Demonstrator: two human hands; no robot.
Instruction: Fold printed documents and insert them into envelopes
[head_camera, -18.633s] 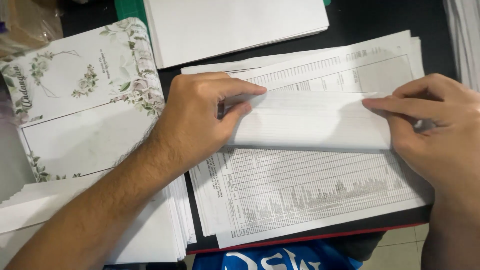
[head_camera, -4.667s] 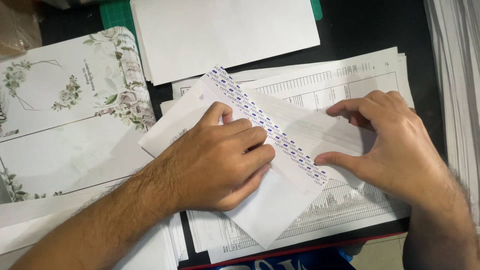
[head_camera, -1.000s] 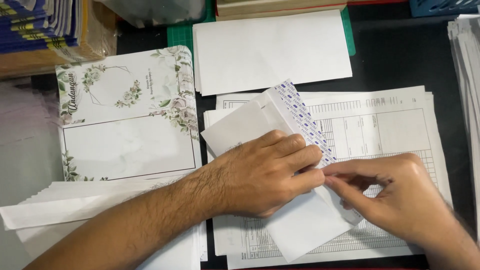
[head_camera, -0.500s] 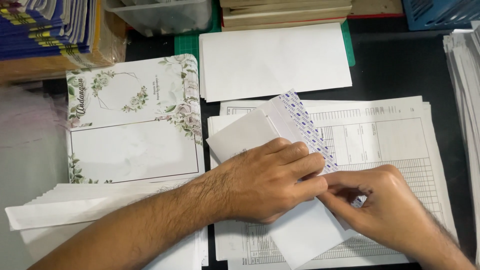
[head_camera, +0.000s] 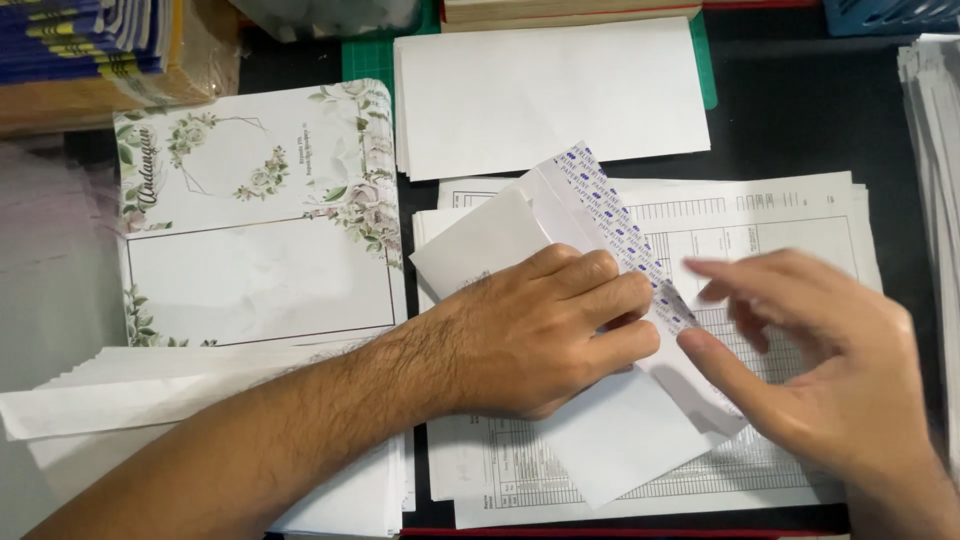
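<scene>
White envelope (head_camera: 590, 440) lies diagonally on a stack of printed table forms (head_camera: 790, 215), centre-right of the dark tabletop (head_camera: 800, 110). Its flap is open at the upper edge, and we see an adhesive strip (head_camera: 625, 235) along it, white with small blue print, running from upper left to lower right.

Just left we have a floral card (head_camera: 255, 225), white with green leaves and pale flowers at the corners and a thin rectangular frame in the lower half. Above the forms, a stack of blank white envelopes (head_camera: 545, 90) rests partly on a green cutting mat (head_camera: 365, 65). Lower left, a fanned pile of white paper (head_camera: 130, 400). Top left, blue-edged booklets (head_camera: 80, 35) stacked on something tan. Right edge, another paper stack (head_camera: 935, 180).

Left hand (head_camera: 535, 335) lies flat, palm down on the envelope, fingers loosely curled and pressing it near the strip; it grasps nothing. Right hand (head_camera: 830, 370) is blurred, fingers spread open, thumb tip close to the lower end of the strip; we cannot tell whether it touches the strip or pinches anything.
</scene>
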